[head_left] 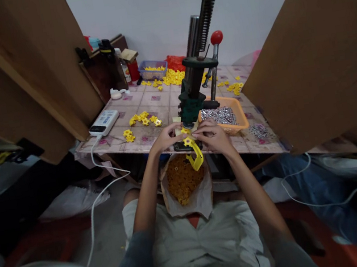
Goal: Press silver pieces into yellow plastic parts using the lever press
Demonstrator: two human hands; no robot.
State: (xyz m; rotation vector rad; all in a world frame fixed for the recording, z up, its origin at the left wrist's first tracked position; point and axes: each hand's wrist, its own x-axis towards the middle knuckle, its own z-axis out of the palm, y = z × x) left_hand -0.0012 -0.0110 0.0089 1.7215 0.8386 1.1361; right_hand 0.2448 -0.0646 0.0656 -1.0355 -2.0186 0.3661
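Below the head of a green hand press point(190, 104), my two hands meet at the table's near edge. My left hand point(167, 139) comes in from the left, thumb and fingers closed at a yellow star-shaped plastic piece point(185, 130) under the press. My right hand point(213, 136) is on the other side, its fingers pinched close to the same piece; anything between them is too small to make out. From there a yellow strip of joined plastic pieces point(197, 157) hangs over the edge, above an open bag point(205, 197) of small yellow-brown parts at my lap.
Small shiny metal parts fill an orange basket point(242, 116) right of the press. Loose yellow pieces point(145, 119) lie on the left, more behind. A white power bank point(104, 122) trails a cable. Cardboard panels point(318, 57) flank the table. The red-knobbed lever point(216, 38) rises at the back.
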